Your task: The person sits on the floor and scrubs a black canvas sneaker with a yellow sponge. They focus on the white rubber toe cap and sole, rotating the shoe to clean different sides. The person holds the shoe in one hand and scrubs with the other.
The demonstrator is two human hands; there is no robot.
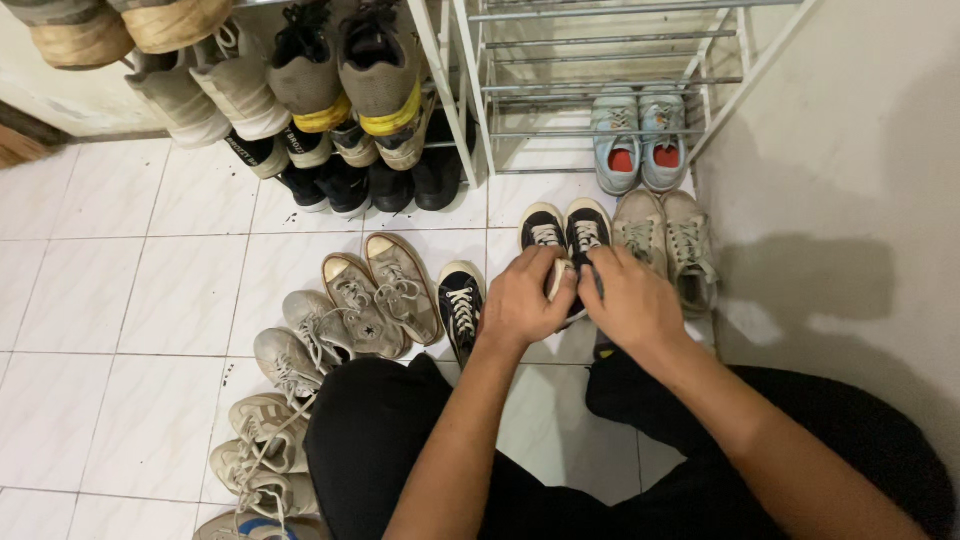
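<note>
A pair of black sneakers with white toe caps (565, 232) stands on the white tiled floor (150, 300) in front of me. My left hand (522, 298) grips the heel of the left black sneaker (543, 230). My right hand (632, 300) rests on the heel end of the right black sneaker (588, 228), fingers curled over it. Both hands touch each other above the shoes. My knees in black trousers frame the lower part of the view.
One black sneaker (461, 305) lies left of my hands, beside several beige sneakers (385, 290). A tan pair (668, 240) stands to the right by the wall. Light blue shoes (640, 145) sit under a white metal rack (600, 70). Another loaded shoe rack (330, 90) stands at the back left.
</note>
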